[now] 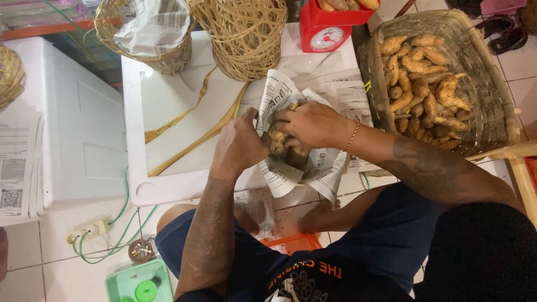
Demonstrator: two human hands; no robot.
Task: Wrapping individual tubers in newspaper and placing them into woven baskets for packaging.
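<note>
Head view. The left hand [238,146] gripped the near-left edge of a newspaper sheet [279,176] that lined a container on the white lid [168,106]; its fingers were curled shut on the paper. The right hand [310,124] pressed down on a few yellow-brown roots [278,141] inside the paper, fingers bent around them. To the right stood a large woven basket [492,106] filled with more roots. Beyond the hands stood two small wicker baskets, one paper-lined [148,33] and one empty [246,36], beside a red scale [327,28].
</note>
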